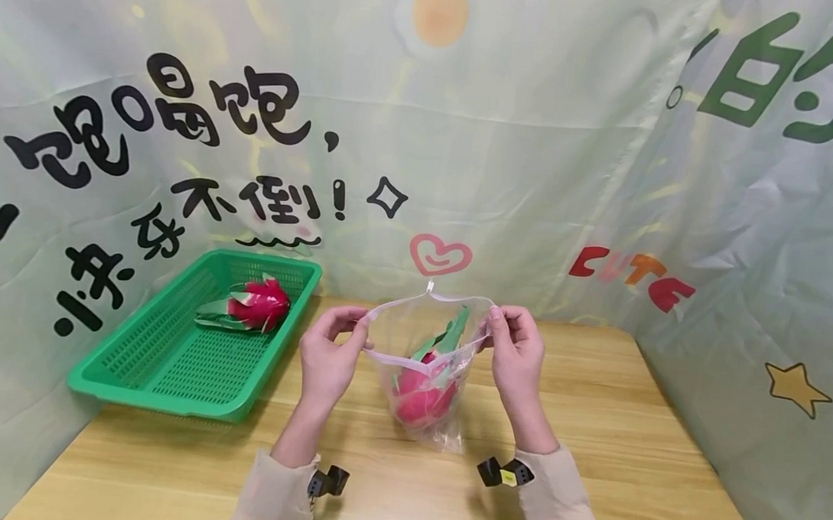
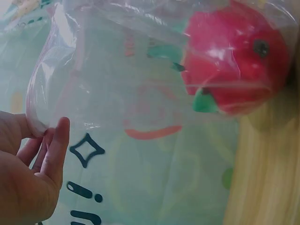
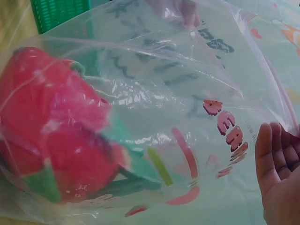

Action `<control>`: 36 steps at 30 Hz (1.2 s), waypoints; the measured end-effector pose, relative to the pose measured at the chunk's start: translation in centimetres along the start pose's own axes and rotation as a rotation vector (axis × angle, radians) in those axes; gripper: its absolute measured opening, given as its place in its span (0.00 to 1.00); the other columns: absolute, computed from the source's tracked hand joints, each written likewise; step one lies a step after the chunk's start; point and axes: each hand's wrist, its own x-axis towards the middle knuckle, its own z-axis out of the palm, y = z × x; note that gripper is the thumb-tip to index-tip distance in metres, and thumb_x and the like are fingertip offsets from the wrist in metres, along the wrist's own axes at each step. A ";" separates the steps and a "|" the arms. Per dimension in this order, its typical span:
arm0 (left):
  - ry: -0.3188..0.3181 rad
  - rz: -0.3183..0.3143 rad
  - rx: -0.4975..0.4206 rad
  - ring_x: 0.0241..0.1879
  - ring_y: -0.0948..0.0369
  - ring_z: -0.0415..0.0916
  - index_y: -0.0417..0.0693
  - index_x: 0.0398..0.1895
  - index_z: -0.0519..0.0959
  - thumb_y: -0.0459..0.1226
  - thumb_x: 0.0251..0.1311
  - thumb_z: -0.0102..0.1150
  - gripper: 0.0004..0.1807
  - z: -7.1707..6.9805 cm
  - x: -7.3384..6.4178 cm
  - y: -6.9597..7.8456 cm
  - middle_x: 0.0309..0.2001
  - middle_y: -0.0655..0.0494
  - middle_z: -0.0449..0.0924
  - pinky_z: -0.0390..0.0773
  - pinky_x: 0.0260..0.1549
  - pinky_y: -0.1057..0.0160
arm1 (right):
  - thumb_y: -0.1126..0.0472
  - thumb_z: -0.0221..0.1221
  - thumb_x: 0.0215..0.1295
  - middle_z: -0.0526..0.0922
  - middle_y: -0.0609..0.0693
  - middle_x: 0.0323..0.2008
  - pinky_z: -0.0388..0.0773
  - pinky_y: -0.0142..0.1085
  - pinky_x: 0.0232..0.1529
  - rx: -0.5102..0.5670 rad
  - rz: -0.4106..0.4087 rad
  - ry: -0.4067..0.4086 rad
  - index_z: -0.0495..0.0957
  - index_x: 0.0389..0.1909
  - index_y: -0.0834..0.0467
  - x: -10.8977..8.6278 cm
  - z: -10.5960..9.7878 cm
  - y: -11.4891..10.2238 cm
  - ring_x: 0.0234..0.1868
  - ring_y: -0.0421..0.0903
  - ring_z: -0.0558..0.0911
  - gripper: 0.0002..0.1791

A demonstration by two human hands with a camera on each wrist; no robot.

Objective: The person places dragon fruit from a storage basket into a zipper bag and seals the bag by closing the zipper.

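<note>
Above the wooden table (image 1: pixel 590 404), both hands (image 1: pixel 330 354) (image 1: pixel 518 351) pinch a clear bag (image 1: pixel 420 366) at opposite edges.

A pale green cloth wall (image 1: pixel 529 180), lightly creased, stands behind a table (image 1: pixel 591 388) of light wood grain; on my right it meets a second cloth panel (image 1: pixel 752 302) at an angle. Black Chinese characters (image 1: pixel 187 114) occupy the left part, beside a four-pointed outline (image 1: pixel 387 197). A pink heart (image 1: pixel 438 263) lies lower, an orange-yolked egg print (image 1: pixel 440 14) above. Multicoloured "CUTE" lettering (image 1: pixel 632 274) spans the corner; green characters (image 1: pixel 749 92) and a yellow star (image 1: pixel 798 386) mark the right panel. Light is soft and diffuse.
</note>
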 end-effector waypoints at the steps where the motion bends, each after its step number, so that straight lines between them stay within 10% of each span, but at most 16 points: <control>1: -0.006 0.003 -0.023 0.30 0.56 0.83 0.34 0.42 0.85 0.24 0.63 0.67 0.06 0.0 -0.1 0.2 0.37 0.40 0.86 0.85 0.25 0.68 | 0.70 0.56 0.77 0.80 0.45 0.28 0.82 0.28 0.25 0.005 0.007 0.001 0.70 0.38 0.79 0.0 0.0 -0.2 0.23 0.37 0.79 0.13; 15: 0.023 0.012 -0.168 0.26 0.60 0.83 0.28 0.42 0.84 0.21 0.61 0.67 0.07 -1.1 0.0 3.3 0.36 0.47 0.87 0.87 0.29 0.65 | 0.71 0.56 0.77 0.82 0.47 0.28 0.86 0.31 0.31 0.109 0.033 -0.020 0.70 0.37 0.77 -0.3 0.6 -2.7 0.27 0.39 0.84 0.11; 36: 0.045 -0.041 -0.152 0.37 0.61 0.80 0.29 0.47 0.84 0.25 0.65 0.66 0.09 -0.5 0.2 1.6 0.41 0.51 0.85 0.86 0.31 0.66 | 0.70 0.54 0.77 0.83 0.48 0.28 0.87 0.34 0.32 0.133 0.072 -0.111 0.68 0.38 0.79 -0.8 1.2 -2.2 0.26 0.40 0.85 0.13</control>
